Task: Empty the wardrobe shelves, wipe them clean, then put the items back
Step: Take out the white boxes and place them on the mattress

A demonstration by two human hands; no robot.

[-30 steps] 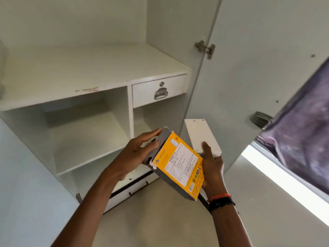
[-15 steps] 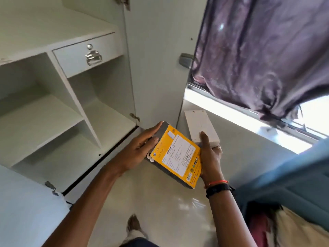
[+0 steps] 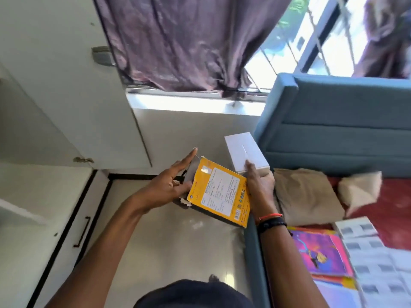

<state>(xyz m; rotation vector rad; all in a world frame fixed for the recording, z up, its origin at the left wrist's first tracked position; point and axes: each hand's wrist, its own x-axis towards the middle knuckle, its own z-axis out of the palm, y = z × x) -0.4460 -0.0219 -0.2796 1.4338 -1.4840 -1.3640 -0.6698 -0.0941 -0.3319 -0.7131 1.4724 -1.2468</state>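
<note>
The left hand (image 3: 169, 185) lies flat, fingers straight, pressed against the left edge of a yellow box (image 3: 219, 194) and a grey flat thing (image 3: 191, 172) stacked behind it. The right hand (image 3: 260, 187) grips a white box (image 3: 244, 153), one finger on its top, while its palm props the yellow box's right edge. Both boxes are held in the air over the floor (image 3: 178, 252), between the open wardrobe door (image 3: 66, 85) and the bed (image 3: 333, 121). A purple curtain (image 3: 178, 41) hangs behind.
</note>
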